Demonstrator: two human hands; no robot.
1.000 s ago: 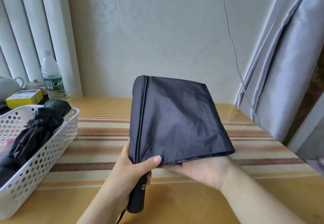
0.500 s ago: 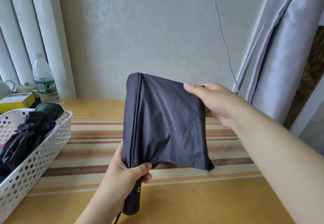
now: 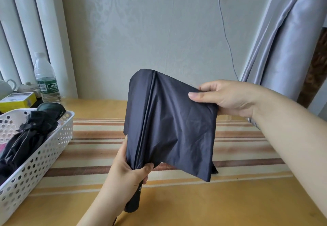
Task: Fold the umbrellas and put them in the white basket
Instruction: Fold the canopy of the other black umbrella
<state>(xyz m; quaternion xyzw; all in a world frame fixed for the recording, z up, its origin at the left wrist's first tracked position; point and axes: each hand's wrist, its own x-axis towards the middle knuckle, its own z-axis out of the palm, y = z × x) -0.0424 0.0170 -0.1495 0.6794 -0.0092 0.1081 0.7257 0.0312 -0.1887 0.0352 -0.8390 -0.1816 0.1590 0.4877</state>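
The dark umbrella point(image 3: 164, 128) stands upright over the surface, left hand point(image 3: 129, 174) wrapped round its base above the handle. Right hand point(image 3: 224, 98) pinches the loose canopy flap out to the right, so wrapping goes around that vertical shaft.

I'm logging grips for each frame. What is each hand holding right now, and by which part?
Both hold the dark umbrella: the left hand grips it where canopy meets handle, and the right hand pinches the canopy's upper right edge.
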